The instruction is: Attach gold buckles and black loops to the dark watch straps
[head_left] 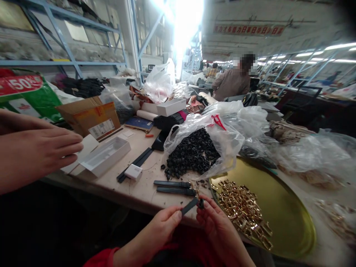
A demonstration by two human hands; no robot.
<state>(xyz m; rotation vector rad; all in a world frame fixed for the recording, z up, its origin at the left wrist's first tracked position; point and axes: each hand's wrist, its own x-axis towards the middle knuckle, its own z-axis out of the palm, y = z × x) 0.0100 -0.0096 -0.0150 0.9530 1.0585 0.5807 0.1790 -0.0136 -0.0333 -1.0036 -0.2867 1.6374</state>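
My left hand (167, 222) pinches a short dark leather strap (190, 206) just past the table's front edge. The thumb and fingers of my right hand (213, 215) close on a small black loop (200, 203) at the strap's far end; whether the strap passes through it I cannot tell. Two dark straps with gold buckles (175, 187) lie side by side beyond my hands. A clear plastic bag (228, 137) behind them spills many black loops (191, 152). To the right, gold buckles (244, 207) are heaped on a round golden tray (294, 218).
Another person's hands (41, 148) reach in from the left above an open white box (111, 155). A small white device (134, 172) rests by more dark straps (143, 157). Behind stand a cardboard box (91, 115) and plastic bags. Farther back a person (233, 81) is at work.
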